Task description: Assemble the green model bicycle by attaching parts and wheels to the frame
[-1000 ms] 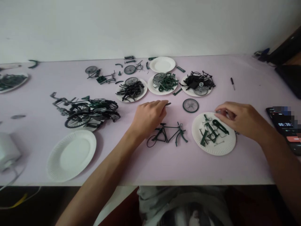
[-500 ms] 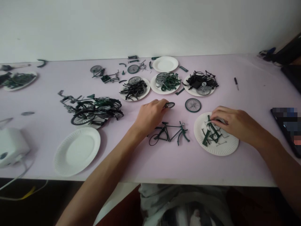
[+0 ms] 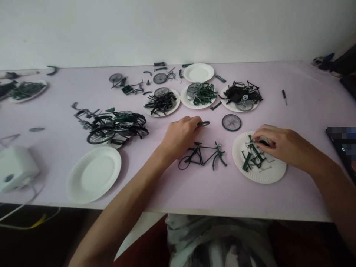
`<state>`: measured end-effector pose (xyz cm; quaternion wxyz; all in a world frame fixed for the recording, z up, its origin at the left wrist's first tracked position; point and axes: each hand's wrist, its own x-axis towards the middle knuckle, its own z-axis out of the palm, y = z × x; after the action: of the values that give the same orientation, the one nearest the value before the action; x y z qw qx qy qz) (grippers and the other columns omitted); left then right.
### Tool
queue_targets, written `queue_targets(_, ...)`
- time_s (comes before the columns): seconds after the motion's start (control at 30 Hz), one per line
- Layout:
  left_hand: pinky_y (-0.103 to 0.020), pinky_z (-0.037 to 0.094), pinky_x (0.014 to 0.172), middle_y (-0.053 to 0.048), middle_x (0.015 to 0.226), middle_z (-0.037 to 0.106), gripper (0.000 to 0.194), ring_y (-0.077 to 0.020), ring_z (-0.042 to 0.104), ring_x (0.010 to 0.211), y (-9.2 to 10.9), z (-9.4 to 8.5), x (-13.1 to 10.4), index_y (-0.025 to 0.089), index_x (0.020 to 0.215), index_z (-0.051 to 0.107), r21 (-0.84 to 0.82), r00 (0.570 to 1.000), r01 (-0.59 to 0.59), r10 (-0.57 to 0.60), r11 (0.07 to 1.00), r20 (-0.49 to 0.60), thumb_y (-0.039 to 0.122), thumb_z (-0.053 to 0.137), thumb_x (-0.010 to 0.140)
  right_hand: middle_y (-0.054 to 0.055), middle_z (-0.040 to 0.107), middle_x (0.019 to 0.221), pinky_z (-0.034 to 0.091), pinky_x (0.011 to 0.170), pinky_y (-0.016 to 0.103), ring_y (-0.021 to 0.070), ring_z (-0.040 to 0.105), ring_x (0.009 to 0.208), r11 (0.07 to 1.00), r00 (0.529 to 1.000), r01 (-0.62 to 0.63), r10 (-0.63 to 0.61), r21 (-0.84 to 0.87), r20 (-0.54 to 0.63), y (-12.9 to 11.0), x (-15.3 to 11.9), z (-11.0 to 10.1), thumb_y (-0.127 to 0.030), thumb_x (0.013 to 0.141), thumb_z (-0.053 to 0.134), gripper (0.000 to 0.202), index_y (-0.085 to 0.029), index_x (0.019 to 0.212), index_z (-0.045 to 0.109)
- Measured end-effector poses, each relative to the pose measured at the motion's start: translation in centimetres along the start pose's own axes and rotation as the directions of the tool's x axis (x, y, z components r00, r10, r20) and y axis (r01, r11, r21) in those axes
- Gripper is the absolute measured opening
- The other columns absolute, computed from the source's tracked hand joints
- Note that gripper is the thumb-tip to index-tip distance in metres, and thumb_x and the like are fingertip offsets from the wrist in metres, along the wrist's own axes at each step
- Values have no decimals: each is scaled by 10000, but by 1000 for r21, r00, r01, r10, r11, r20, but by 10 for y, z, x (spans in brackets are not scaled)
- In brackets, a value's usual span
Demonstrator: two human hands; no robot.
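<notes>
My left hand [image 3: 184, 133] pinches a small spoked wheel [image 3: 204, 124], tilted above the table behind a dark green toy bicycle frame [image 3: 204, 156] that lies flat. My right hand [image 3: 274, 142] is over a white paper plate [image 3: 274, 176] holding green parts [image 3: 257, 157] and thin metal pieces. Its thumb and fingers close near a small green part at the plate's back; whether they grip it cannot be made out. Another spoked wheel [image 3: 231, 122] lies on the table between my hands, behind the plate.
Assembled toy bicycles [image 3: 114, 126] stand at the left, behind a bare white plate [image 3: 94, 174]. Plates of black parts [image 3: 162, 102] and green parts [image 3: 205, 94] sit farther back. A screwdriver [image 3: 284, 97] lies right, a phone [image 3: 340, 148] at the right edge, a white adapter [image 3: 16, 168] left.
The view has shifted slightly, moving the whole scene a little to the right. Both hands keep nearly the same places and the wheel stays in my left hand.
</notes>
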<state>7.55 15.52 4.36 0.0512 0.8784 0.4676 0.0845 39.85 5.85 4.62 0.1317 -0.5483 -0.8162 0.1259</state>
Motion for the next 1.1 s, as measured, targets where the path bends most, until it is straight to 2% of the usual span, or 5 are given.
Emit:
queue_targets(0.27, -302, 317, 566, -75, 901, 711, 149, -223, 648, 754, 2, -2, -1, 190, 1032, 615, -7, 1000, 10, -10, 1000, 9, 276, 497, 1058, 6, 712, 1007, 465, 666, 329, 166, 597, 700, 1000, 1000, -11, 11, 6, 10, -1, 1, 0, -385, 1005, 583, 135, -272, 1017, 655)
queue_targets(0.5, -303, 383, 596, -71, 877, 686, 142, -212, 630, 753, 0, -3, -1, 181, 998, 609, -35, 999, -40, 40, 999, 13, 239, 491, 1051, 8, 719, 944, 472, 685, 346, 184, 632, 722, 1000, 1000, -18, 18, -5, 11, -6, 2, -1, -384, 1006, 567, 173, -253, 934, 653)
queue_targets(0.67, -317, 422, 627, -86, 919, 699, 162, -232, 647, 808, 0, -3, -2, 165, 1030, 623, -20, 998, -63, 63, 998, 28, 237, 480, 1054, 15, 730, 1052, 494, 693, 349, 190, 665, 787, 1000, 1000, 13, -13, -27, 1, -4, 2, -1, -339, 1001, 582, 124, -254, 1005, 673)
queue_targets(0.87, -327, 469, 670, -110, 1021, 727, 183, -256, 668, 919, -2, 0, -1, 167, 1063, 634, -49, 993, -113, 115, 992, 34, 212, 458, 1047, 51, 723, 1101, 523, 706, 339, 186, 701, 811, 998, 998, 60, -61, -33, -32, -10, 4, -4, -300, 1034, 534, 191, -215, 1054, 704)
queue_targets(1.1, -310, 421, 631, -90, 995, 739, 195, -237, 675, 885, -4, 0, -2, 173, 1067, 651, -8, 989, -149, 149, 989, 6, 242, 468, 1057, 55, 694, 1103, 525, 737, 340, 181, 696, 827, 994, 993, 64, -72, -84, -95, -11, 5, -4, -228, 1042, 513, 177, -198, 1069, 685)
